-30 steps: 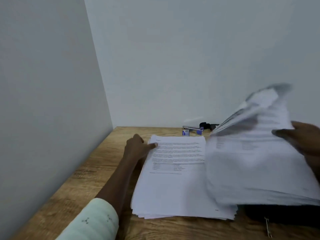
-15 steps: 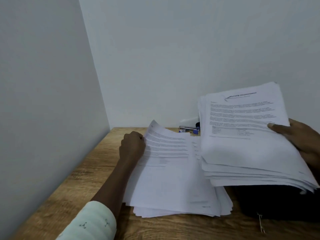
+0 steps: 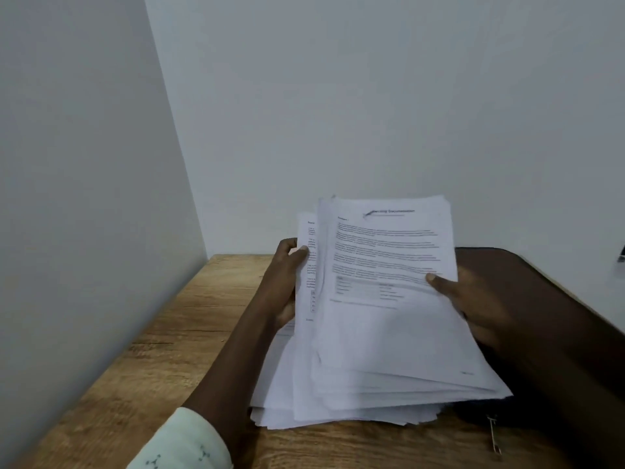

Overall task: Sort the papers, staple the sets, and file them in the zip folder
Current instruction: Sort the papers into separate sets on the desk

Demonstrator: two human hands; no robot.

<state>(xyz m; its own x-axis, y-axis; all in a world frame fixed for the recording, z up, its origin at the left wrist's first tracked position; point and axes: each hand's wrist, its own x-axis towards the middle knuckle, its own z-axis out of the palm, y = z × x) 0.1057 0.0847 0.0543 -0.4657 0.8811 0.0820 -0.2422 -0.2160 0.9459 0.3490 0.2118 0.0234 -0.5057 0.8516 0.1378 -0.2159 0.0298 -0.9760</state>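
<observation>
A thick stack of printed white papers (image 3: pixel 389 333) is tilted up off the wooden table (image 3: pixel 162 350), its near edge resting low. My left hand (image 3: pixel 285 282) grips the stack's left edge, thumb on the front sheet. On the right edge, my right hand (image 3: pixel 470 299) holds the stack with its thumb pressed on the top page. The black zip folder (image 3: pixel 541 316) lies under and to the right of the papers, its metal zip pull (image 3: pixel 494 434) hanging near the front. The stapler is hidden behind the papers.
Plain grey walls close in on the left and behind the table, forming a corner. A small dark object (image 3: pixel 621 255) shows at the right frame edge on the wall.
The right hand brought its lifted pile leftward onto the left pile, and the left hand took hold of the left edge. Both piles now form one raised stack, hiding the stapler.
</observation>
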